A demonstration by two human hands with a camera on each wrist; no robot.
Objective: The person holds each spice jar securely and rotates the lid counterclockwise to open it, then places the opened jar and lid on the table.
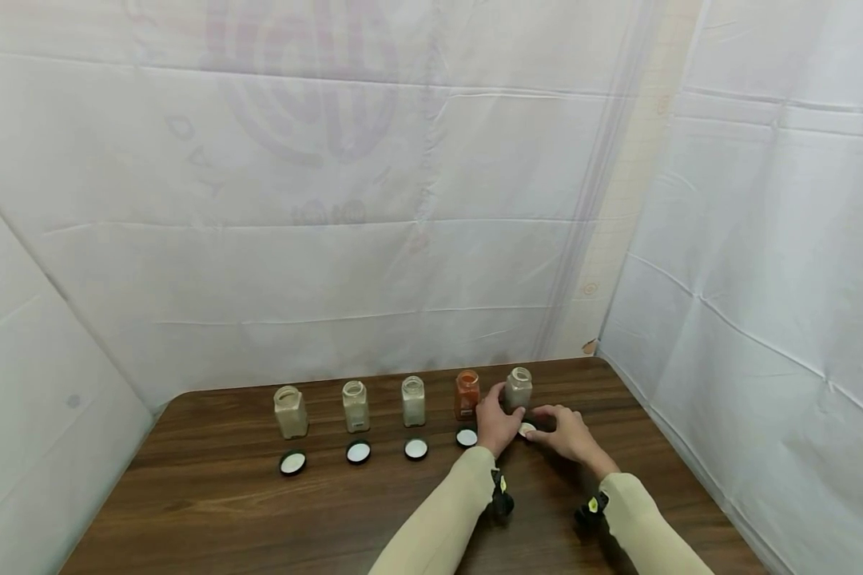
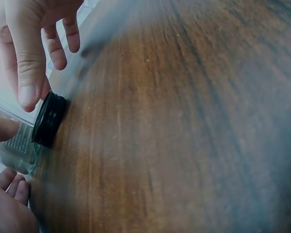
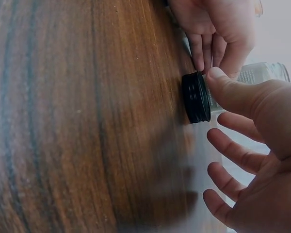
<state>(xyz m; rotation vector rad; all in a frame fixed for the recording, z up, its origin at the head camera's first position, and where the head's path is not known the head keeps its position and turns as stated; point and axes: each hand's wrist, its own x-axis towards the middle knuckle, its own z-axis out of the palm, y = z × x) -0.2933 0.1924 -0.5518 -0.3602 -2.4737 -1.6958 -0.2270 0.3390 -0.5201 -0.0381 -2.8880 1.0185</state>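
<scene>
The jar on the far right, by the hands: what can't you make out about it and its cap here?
- Jar label: too small in the head view, blurred and cut off in the wrist views.
- Cap: whether the right hand pinches it or only touches; the thumb covers it.
- Left hand grip: fingers hidden behind the jar.

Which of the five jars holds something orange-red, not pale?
The orange-red jar, fourth from the left, just left of the jar the left hand grips. The other four hold pale beige or grey contents.
</scene>
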